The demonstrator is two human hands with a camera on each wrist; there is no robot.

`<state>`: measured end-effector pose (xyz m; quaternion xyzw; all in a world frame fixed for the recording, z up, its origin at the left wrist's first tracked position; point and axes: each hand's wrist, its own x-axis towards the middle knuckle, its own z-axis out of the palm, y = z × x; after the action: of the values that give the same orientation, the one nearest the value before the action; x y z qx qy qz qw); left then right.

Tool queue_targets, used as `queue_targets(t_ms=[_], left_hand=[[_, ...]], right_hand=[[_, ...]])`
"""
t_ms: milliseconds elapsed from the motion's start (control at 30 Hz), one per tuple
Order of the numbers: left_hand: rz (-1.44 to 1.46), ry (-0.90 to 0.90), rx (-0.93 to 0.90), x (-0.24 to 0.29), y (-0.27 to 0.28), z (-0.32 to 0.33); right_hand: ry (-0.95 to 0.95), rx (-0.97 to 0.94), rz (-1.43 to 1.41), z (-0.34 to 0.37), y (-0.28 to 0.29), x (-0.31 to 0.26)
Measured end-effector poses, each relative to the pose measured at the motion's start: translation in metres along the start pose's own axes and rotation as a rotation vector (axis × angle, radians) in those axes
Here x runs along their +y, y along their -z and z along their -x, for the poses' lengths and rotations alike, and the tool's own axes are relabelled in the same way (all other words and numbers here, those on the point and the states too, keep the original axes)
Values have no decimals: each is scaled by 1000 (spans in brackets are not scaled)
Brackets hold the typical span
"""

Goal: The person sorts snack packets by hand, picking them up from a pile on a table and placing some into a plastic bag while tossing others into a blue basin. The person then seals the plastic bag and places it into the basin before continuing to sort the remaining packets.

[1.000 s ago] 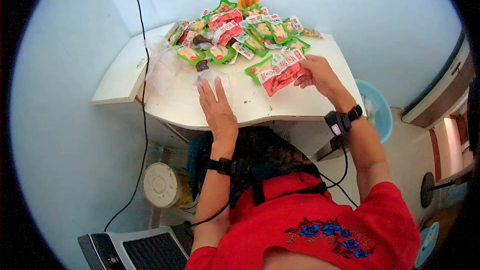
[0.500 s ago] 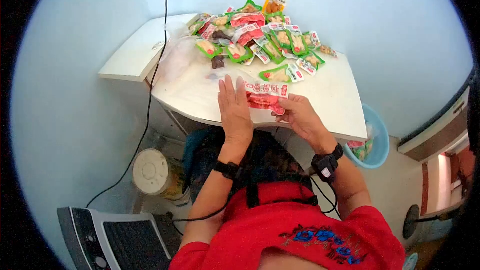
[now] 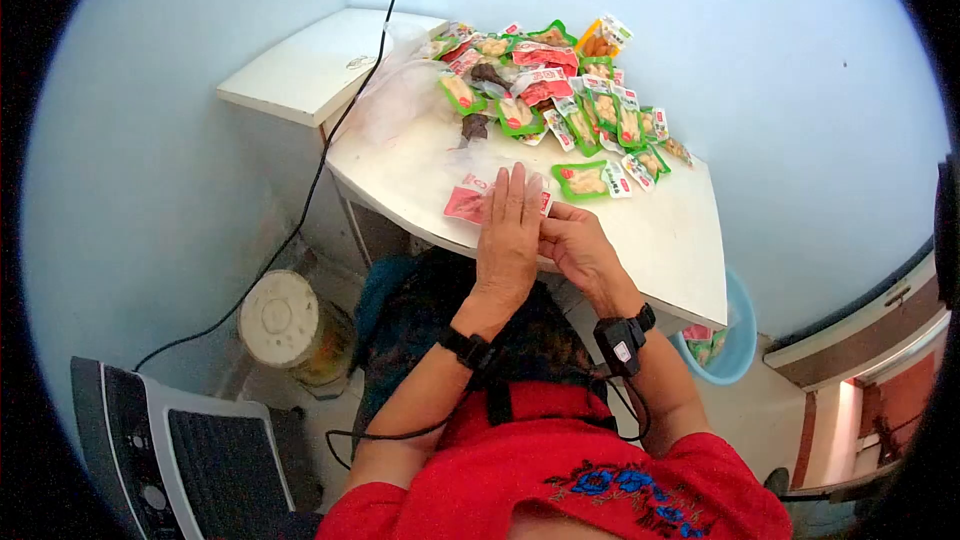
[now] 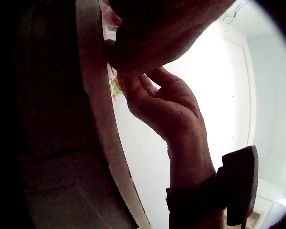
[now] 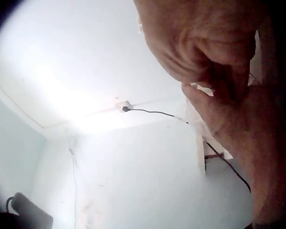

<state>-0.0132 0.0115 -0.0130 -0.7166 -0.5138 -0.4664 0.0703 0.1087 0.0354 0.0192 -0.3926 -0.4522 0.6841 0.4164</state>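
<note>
The red packet (image 3: 464, 206) is near the front edge of the table (image 3: 665, 245), though I can't tell whether it touches the top. The person's left hand (image 3: 508, 248) lies across it, fingers straight and close together, covering its middle. The right hand (image 3: 580, 248) is narrow, thumb and fingers bent to pinch the packet's right end; its fingertips are partly hidden behind the left hand. Just beyond, to the right, a green packet (image 3: 582, 181) lies flat by itself. Farther back is a loose heap (image 3: 520, 112) of packets, with a yellow packet (image 3: 602, 38) at its rear by the wall. A clear bag (image 3: 412, 90) sags left of the heap, and a blue tub (image 3: 742, 345) stands below the table's right end.
</note>
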Motion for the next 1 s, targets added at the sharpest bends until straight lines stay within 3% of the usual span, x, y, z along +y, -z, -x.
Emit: queue_targets(t_ms=[133, 333, 433, 533, 633, 833, 933, 1000], left_hand=[[86, -32, -12, -1, 4, 2], [123, -19, 21, -3, 7, 2], [141, -31, -7, -4, 10, 3], [129, -50, 2, -5, 6, 4], [99, -50, -4, -5, 5, 4], [127, -27, -27, -5, 5, 7], [133, -31, -14, -5, 3, 6], [138, -25, -32, -4, 5, 7]], right_hand=[[-52, 16, 93, -7, -4, -4], [118, 73, 85, -33, -13, 18], [78, 58, 58, -35, -11, 15], [146, 59, 27, -35, -10, 18], [291, 107, 172, -46, -5, 32], [121, 40, -33, -33, -16, 22], [103, 106, -282, -34, -23, 29], [85, 100, -246, -33, -26, 29]])
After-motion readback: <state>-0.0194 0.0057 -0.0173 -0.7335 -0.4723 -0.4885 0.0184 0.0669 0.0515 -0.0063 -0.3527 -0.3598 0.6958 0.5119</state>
